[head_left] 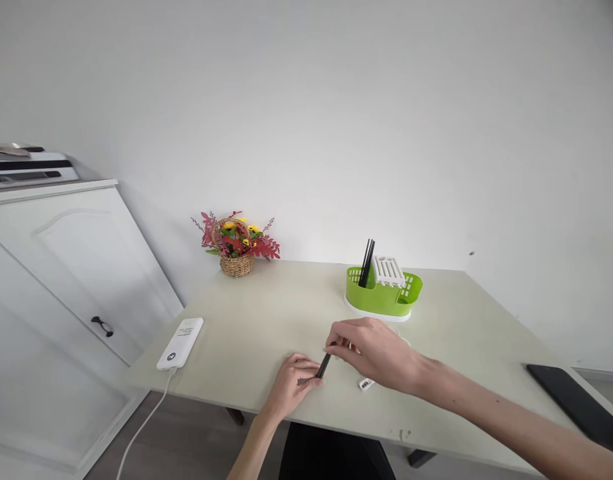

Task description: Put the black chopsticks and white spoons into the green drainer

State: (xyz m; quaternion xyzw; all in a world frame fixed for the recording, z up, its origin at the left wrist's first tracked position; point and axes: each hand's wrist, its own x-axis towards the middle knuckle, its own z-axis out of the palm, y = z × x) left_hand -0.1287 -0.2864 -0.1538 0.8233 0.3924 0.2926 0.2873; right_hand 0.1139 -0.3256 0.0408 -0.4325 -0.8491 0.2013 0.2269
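Observation:
My left hand rests on the pale table near its front edge, fingers curled around the lower end of a thin black stick. My right hand reaches in from the right and pinches the stick's upper end between its fingertips. Behind the hands stands a green plastic holder on a white base, with several black sticks upright in its left part and a white slotted insert on top. A small white object lies just below my right hand.
A white power bank with a cable hanging off the edge lies at the table's left. A wicker basket of flowers stands at the back. A black flat device lies at the right edge. A white cabinet stands left.

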